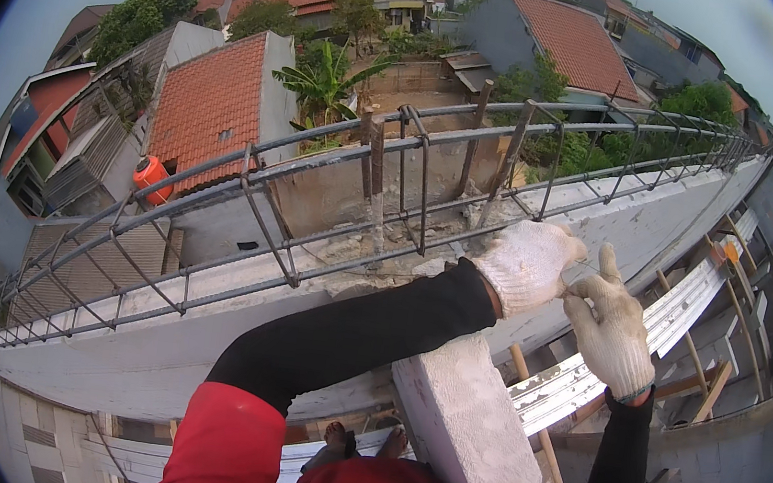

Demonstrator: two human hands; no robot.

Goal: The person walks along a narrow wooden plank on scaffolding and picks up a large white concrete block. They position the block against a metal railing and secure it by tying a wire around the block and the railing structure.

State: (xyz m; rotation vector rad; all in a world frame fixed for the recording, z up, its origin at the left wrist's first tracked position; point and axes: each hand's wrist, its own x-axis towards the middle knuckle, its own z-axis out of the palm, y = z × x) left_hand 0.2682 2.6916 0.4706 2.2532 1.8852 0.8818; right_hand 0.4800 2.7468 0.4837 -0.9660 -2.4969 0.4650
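My left hand point(526, 266), in a white knit glove, reaches across in front of me with its fingers closed. Close by on its right, my gloved right hand point(615, 329) has its thumb and some fingers drawn together and one finger pointing up. A thin strand seems to show between the hands, too fine to make out. Both hands are above the pale wall top point(335, 269), near a long rebar cage point(426, 193) of straight bars and bent stirrups. Below my left forearm stands a stack of white lightweight blocks point(471, 416).
Wooden stakes point(377, 178) rise through the cage. To the right, white corrugated sheets point(688, 303) lie over wooden poles point(556, 475), with a drop beneath. My feet point(362, 441) are low down. Past the wall lie tiled roofs point(209, 114), an orange tank point(153, 179) and trees.
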